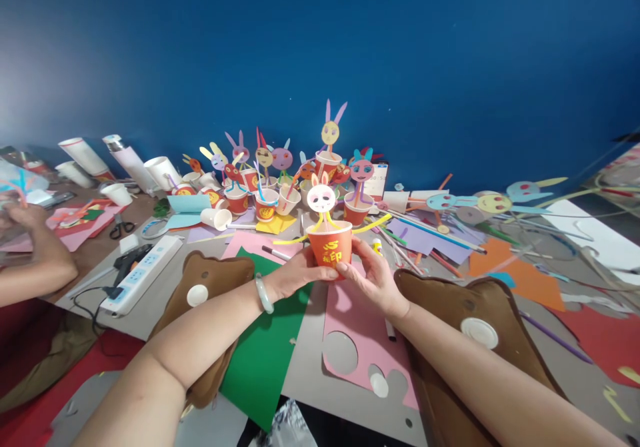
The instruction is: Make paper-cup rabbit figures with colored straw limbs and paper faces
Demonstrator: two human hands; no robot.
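Observation:
Between my two hands I hold up a red paper cup (pixel 331 247) with yellow lettering, upright over the table. A white paper rabbit head (pixel 321 198) with pink ears stands out of the cup on yellow stems, and yellow pipe-cleaner arms (pixel 376 224) stretch out to both sides. My left hand (pixel 299 270), below a pale bangle, grips the cup's left side and base. My right hand (pixel 373 275) closes on its right side, thumb near the bottom. Beneath them lie green paper (pixel 265 347) and pink paper (pixel 350 327) with round holes cut in it.
Behind stand several cups with rabbit puppets (pixel 330 134) along the blue wall. Brown cushions (pixel 450 340) lie under both forearms. A white power strip (pixel 143 274) and scissors (pixel 121 227) lie left, near another person's arm (pixel 37 254). Orange paper (pixel 515 277) and drinking straws spread right.

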